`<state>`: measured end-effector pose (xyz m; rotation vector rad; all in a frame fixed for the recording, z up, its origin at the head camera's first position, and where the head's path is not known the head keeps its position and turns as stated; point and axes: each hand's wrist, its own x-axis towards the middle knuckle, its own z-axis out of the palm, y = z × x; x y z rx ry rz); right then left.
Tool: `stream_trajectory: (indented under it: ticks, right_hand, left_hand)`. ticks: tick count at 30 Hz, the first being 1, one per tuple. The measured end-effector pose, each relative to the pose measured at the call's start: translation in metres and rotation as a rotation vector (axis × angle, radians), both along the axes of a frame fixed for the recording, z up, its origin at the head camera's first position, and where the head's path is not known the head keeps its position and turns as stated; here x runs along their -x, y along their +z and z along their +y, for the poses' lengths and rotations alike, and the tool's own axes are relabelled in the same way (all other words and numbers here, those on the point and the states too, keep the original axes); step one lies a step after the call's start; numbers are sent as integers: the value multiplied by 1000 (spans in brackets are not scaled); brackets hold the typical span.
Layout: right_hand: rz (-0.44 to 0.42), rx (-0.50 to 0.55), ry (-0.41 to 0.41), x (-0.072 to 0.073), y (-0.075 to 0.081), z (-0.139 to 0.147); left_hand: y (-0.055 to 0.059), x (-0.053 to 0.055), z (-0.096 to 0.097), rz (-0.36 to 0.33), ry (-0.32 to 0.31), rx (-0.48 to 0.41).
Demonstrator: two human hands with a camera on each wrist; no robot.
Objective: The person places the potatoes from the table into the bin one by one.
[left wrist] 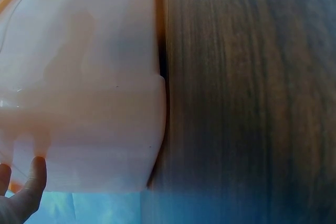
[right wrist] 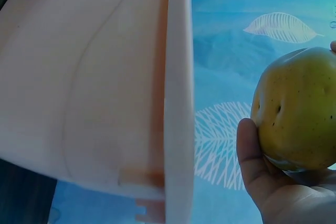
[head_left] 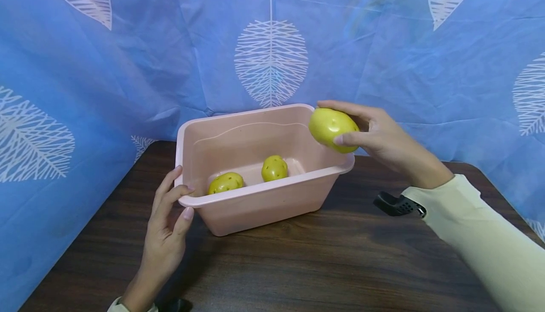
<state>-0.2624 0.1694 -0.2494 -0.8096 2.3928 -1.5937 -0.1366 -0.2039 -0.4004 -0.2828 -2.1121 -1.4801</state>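
My right hand (head_left: 374, 129) holds a yellow potato (head_left: 332, 127) between thumb and fingers, raised at the right end of a pink plastic basin (head_left: 268, 205). In the right wrist view the potato (right wrist: 299, 108) shows small dark pits, and the thumb presses its side. Inside the basin lie two more potatoes, one at the left front (head_left: 226, 182) and one nearer the middle (head_left: 274, 168). My left hand (head_left: 166, 227) grips the basin's left front corner, fingers over the rim and thumb below it outside. Two of its fingertips (left wrist: 37, 174) appear at the basin wall in the left wrist view.
The basin stands slightly askew on a dark wooden table (head_left: 289, 264). Behind and around the table hangs a blue cloth (head_left: 170, 42) with white leaf patterns. A black strap (head_left: 398, 204) is on my right wrist, by the pale sleeve.
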Motion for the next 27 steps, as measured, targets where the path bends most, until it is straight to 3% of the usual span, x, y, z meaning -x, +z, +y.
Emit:
stream_trajectory:
  ticks: [15,27]
  right_hand:
    - [-115,131,103,13,6,-22]
    - [-159,125,130,28,8,-44]
  left_hand:
    - [-2,2,-1,52,-13,20]
    - [1,1,-1,5,0,22]
